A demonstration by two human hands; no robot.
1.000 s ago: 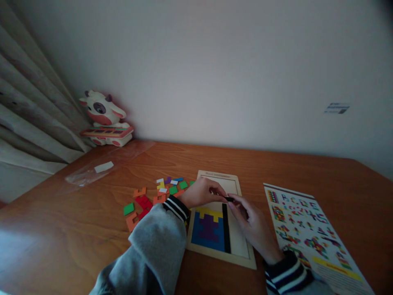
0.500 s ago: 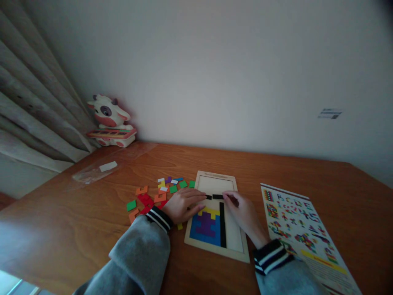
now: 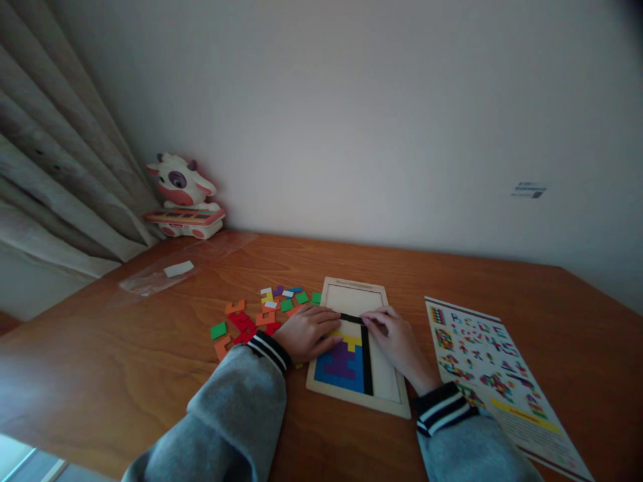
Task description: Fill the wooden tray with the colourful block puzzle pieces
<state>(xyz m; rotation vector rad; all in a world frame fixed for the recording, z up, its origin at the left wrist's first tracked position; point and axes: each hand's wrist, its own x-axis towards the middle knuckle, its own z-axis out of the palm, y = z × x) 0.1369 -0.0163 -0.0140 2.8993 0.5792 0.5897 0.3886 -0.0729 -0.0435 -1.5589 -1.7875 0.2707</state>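
A wooden puzzle tray (image 3: pixel 399 410) lies in front of me. In its lower left, yellow (image 3: pixel 353 341), purple (image 3: pixel 339 361) and blue (image 3: pixel 355 381) pieces fit together, with an upright black strip (image 3: pixel 368 365) along their right side. A black bar (image 3: pixel 351 318) crosses the tray above them. My right hand (image 3: pixel 396 341) pinches the bar's right end between thumb and fingertips. My left hand (image 3: pixel 307 333) lies over the tray's left edge, fingers stretched out, fingertips at the bar's left end. It hides part of the tray and the yellow piece.
Loose coloured pieces (image 3: pixel 242 325) lie left of the tray, partly behind my left hand. A printed pattern sheet (image 3: pixel 495 375) is on the right. Farther back are a clear plastic bag (image 3: pixel 145 284) and a cow toy with a keyboard (image 3: pixel 183 197), beside the curtain (image 3: pixel 60 167).
The gap between the two black pieces across the tray has closed, so they now form one continuous bar. My right hand has moved slightly left with its piece. The view shifted slightly.
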